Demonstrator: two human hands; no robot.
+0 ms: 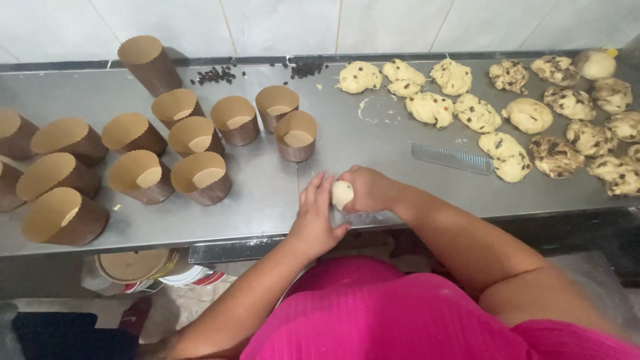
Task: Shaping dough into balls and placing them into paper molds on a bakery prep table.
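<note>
In the head view, your two hands met just below the middle of the frame, at the near edge of the steel surface. Your right hand had its grip clamped on a small pale dough ball, fingers curled over its right side. Your left hand lay against the ball's left side with the fingers stretched out and apart, cupping rather than closing on it. The ball sat on the surface between both palms.

Just right of your hands, toward centre right, a clear plastic scraper lay flat on the surface. Beyond it, across the upper right of the frame, lumps of dough with dark chips were spread out, some touching one another. In the left half stood brown paper baking moulds, several upright and several tipped on their sides; a taller stack stood at the upper left. Loose dark chips lay scattered near the back wall, upper centre.
</note>
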